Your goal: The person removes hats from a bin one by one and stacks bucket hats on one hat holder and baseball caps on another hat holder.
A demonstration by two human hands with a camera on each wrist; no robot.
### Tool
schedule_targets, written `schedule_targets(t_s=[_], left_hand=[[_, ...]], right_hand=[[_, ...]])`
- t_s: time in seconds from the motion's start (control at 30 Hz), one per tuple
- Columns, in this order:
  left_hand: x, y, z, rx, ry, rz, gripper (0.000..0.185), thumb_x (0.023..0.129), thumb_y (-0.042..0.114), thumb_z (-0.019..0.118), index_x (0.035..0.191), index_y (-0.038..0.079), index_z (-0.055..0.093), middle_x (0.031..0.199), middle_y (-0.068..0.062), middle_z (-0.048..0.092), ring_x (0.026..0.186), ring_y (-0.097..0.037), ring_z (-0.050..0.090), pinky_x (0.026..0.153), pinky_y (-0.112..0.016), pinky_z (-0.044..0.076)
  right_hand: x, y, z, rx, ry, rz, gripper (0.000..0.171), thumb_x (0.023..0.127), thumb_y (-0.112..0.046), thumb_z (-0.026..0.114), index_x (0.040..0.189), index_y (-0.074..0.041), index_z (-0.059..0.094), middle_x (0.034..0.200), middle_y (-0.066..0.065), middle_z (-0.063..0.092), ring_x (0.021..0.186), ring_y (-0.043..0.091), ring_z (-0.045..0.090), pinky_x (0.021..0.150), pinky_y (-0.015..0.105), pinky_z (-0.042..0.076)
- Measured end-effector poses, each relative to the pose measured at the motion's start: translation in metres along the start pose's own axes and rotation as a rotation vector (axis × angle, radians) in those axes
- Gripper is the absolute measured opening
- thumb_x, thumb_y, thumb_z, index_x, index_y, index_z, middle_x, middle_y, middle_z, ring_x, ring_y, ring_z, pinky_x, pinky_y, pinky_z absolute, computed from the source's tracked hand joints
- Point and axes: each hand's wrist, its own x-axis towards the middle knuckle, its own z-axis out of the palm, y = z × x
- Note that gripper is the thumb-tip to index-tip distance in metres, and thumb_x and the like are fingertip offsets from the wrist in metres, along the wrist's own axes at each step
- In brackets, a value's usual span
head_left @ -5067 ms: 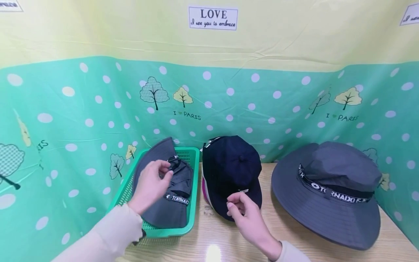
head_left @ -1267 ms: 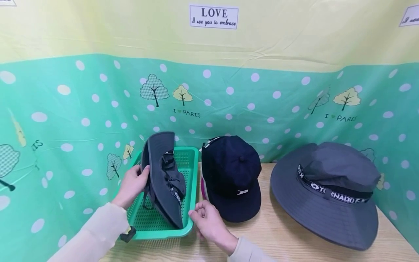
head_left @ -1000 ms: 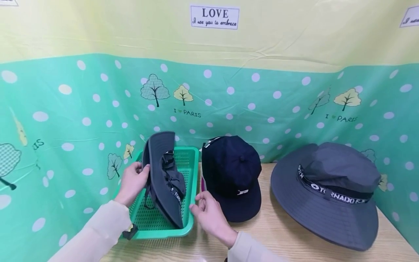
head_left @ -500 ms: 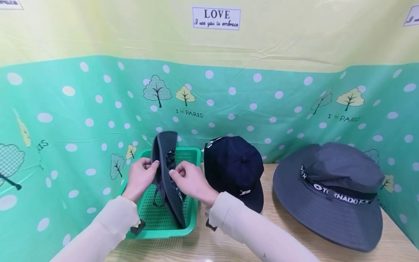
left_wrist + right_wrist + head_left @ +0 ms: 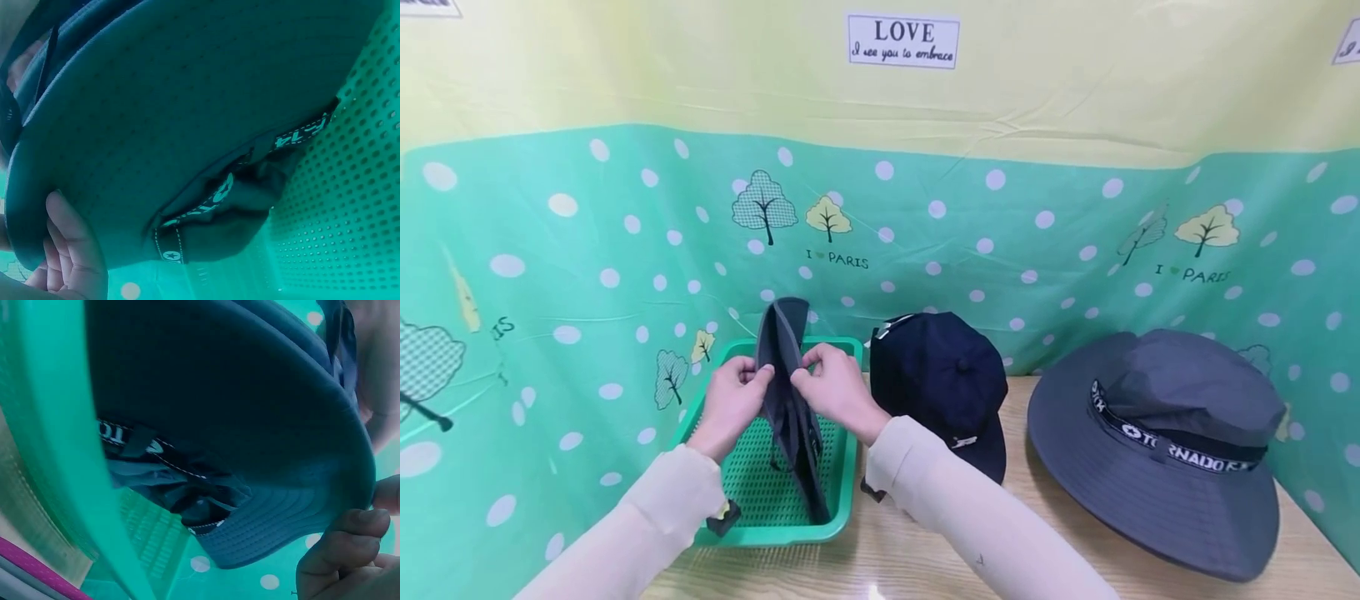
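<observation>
A dark grey brimmed bucket hat [image 5: 784, 325], folded flat and standing on edge, rests in a green plastic basket [image 5: 848, 487]. My left hand [image 5: 733, 404] pinches the left side of its brim, and my right hand [image 5: 842, 392] pinches the right side. Between them the two brim halves are parted, with the gap facing me. In the left wrist view, a lettered band runs round the crumpled crown of the hat [image 5: 187, 106], close to the basket wall. Thumb and fingers grip the brim's edge in the right wrist view, where a strap dangles beside the hat [image 5: 262, 425].
Right of the basket, a navy baseball cap [image 5: 936, 375] stands on the wooden table [image 5: 910, 558]. Farther right sits a wide-brimmed grey hat [image 5: 1180, 417] with a lettered band. A green and yellow printed curtain [image 5: 1000, 208] hangs behind and at both sides.
My right hand has moved from the basket's right rim to the hat's brim and grips it. The hat, lying flatter at first, now stands upright with its brim spread apart.
</observation>
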Motion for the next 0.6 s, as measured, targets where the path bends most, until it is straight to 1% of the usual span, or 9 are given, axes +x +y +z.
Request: schedule_targets(t_s=[0.13,0.23,0.33,0.47,0.6], left_hand=[[0.002,-0.001,-0.002,0.048,0.021,0.028,0.027,0.098,0.027,0.052,0.105,0.001,0.057,0.089,-0.012,0.060,0.072,-0.023,0.057,0.062,-0.032,0.049],[0.002,-0.001,-0.006,0.075,0.038,0.052,0.024,0.098,0.024,0.053,0.103,0.001,0.058,0.089,-0.011,0.060,0.074,-0.023,0.056,0.062,-0.030,0.048],[0.001,-0.002,-0.014,0.099,0.057,0.067,0.023,0.097,0.023,0.054,0.100,0.001,0.060,0.087,-0.010,0.059,0.074,-0.023,0.054,0.063,-0.030,0.047],[-0.003,-0.002,-0.028,0.129,0.080,0.082,0.022,0.095,0.022,0.056,0.097,0.001,0.063,0.083,-0.010,0.061,0.076,-0.022,0.052,0.064,-0.029,0.045],[-0.010,-0.001,-0.043,0.121,0.095,0.098,0.022,0.093,0.022,0.060,0.096,0.001,0.067,0.081,-0.008,0.064,0.072,-0.018,0.056,0.061,-0.027,0.048]], right_hand=[[0.004,-0.002,-0.003,-0.043,0.020,0.043,0.018,0.089,-0.020,0.057,0.104,-0.012,0.063,0.058,0.001,0.051,0.049,0.016,0.050,0.050,0.027,0.044],[0.003,-0.001,-0.008,-0.044,0.034,0.050,0.018,0.089,-0.018,0.056,0.104,-0.012,0.064,0.057,0.000,0.047,0.048,0.016,0.047,0.051,0.027,0.043],[-0.001,0.001,-0.014,0.002,0.039,0.049,0.018,0.089,-0.016,0.056,0.105,-0.011,0.064,0.055,-0.001,0.042,0.047,0.016,0.042,0.053,0.027,0.041],[-0.008,0.004,-0.022,0.064,0.051,0.052,0.023,0.090,-0.014,0.055,0.111,-0.010,0.064,0.054,-0.003,0.038,0.046,0.014,0.038,0.056,0.026,0.041],[-0.016,0.006,-0.030,0.105,0.085,0.035,0.025,0.088,-0.012,0.054,0.111,-0.009,0.064,0.052,-0.004,0.035,0.043,0.013,0.034,0.052,0.026,0.038]])
